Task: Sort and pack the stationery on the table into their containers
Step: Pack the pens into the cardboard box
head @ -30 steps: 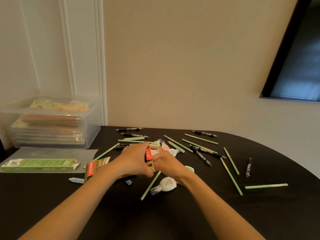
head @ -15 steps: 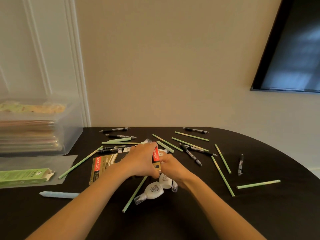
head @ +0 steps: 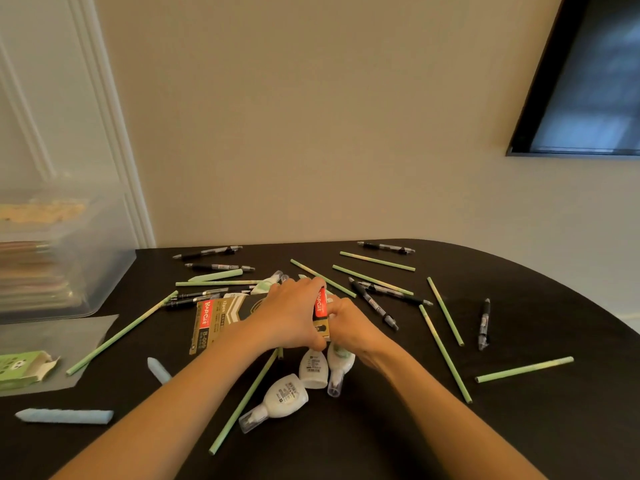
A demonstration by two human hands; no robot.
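A black, gold and red pen box (head: 221, 315) lies on the dark table (head: 519, 427). My left hand (head: 292, 317) grips its right end, fingers curled over the top. My right hand (head: 349, 325) pinches the red end flap of the box from the right. Three white correction-tape dispensers (head: 287, 396) lie just in front of my hands. Several green pencils (head: 445, 356) and black pens (head: 374, 303) are scattered over the table. A green pencil box (head: 20, 370) lies open at the left edge.
A clear plastic bin (head: 69, 258) with stacked papers stands at the back left, with a clear plastic sleeve (head: 62, 337) in front of it. Two pale blue wrapped sticks (head: 65, 415) lie at the near left. The table's curved edge runs along the right.
The view has shifted right and tilted. Both hands stay on the pen box's end. More correction-tape dispensers now lie in front of my hands.
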